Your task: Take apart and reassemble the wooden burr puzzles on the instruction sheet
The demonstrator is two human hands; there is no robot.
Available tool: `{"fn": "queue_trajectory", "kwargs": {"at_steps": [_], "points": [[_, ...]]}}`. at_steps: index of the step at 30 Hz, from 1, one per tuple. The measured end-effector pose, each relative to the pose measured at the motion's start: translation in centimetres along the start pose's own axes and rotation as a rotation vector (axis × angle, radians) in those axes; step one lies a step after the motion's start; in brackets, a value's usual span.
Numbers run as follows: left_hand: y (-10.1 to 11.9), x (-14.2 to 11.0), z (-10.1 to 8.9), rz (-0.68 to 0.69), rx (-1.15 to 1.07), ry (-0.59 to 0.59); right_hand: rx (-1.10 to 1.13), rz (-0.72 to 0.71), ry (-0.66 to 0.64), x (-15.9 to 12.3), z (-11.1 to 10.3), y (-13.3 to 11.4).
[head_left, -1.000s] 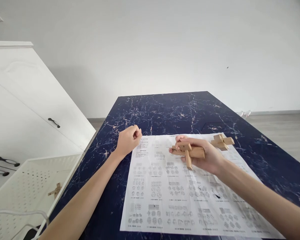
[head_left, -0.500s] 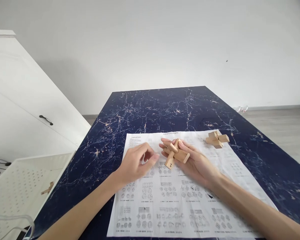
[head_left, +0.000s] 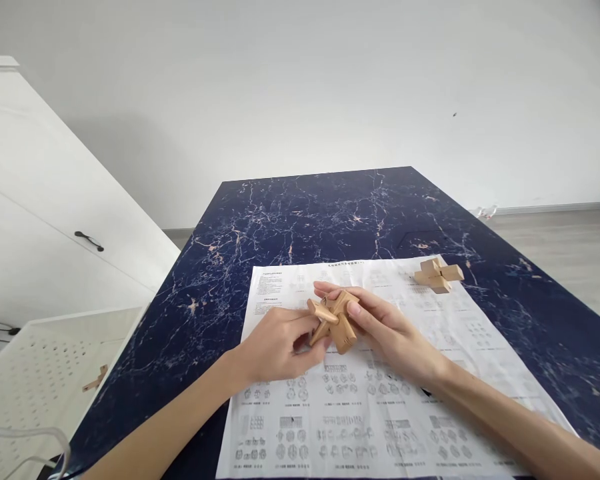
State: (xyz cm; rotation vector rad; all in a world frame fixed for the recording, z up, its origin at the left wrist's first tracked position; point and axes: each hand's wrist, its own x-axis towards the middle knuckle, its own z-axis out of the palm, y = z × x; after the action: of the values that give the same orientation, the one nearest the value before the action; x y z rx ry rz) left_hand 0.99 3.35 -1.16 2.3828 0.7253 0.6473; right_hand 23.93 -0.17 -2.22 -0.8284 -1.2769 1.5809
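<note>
Between both hands, above a printed sheet (head_left: 275, 460), I hold a wooden interlocking puzzle (head_left: 343, 327) made of several crossed pale pieces. My right hand (head_left: 385, 323) grips it from the right, thumb on the near face and fingers behind. My left hand (head_left: 280, 343) pinches a lower-left piece of it between thumb and fingers; part of that piece is hidden. A second wooden puzzle (head_left: 437, 275), cross-shaped, rests at the sheet's upper right corner, apart from my hands.
The sheet lies on a dark blue marbled table (head_left: 300, 220). At the left stand a white cabinet (head_left: 70, 200) and a perforated white surface (head_left: 35, 360) carrying a small wooden piece (head_left: 96, 379) and a pale cable (head_left: 25, 433). A white wall rises behind the table.
My left hand has moved right and closed on the puzzle, which was in my right hand alone. The puzzle has turned and shifted slightly left and nearer.
</note>
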Motion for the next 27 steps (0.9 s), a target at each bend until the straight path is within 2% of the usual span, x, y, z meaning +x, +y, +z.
{"fn": "queue_trajectory", "kwargs": {"at_steps": [3,7,12,17,21,24,27], "points": [[0.0,0.2,-0.5,-0.122,-0.085,0.088,-0.152,-0.072,0.059,0.1,0.0,-0.3],[-0.2,0.4,-1.1,-0.297,-0.296,0.158,-0.202,-0.131,0.106,0.3,-0.1,-0.4],[-1.2,0.3,-1.1,-0.365,-0.491,0.215,-0.286,-0.141,0.184,0.3,-0.1,-0.2],[-0.9,0.3,-0.9,-0.371,-0.494,0.188,-0.183,0.005,0.023,0.1,0.2,0.1],[-0.2,0.3,-0.9,-0.365,-0.504,0.162,-0.059,0.088,-0.037,0.2,0.1,-0.3],[-0.2,0.2,-0.7,-0.364,-0.537,0.146,-0.029,0.115,-0.121,0.2,-0.2,-0.6],[-0.2,0.2,-0.6,-0.363,-0.552,0.11,0.094,0.135,-0.2,0.2,-0.3,-0.4]]}}
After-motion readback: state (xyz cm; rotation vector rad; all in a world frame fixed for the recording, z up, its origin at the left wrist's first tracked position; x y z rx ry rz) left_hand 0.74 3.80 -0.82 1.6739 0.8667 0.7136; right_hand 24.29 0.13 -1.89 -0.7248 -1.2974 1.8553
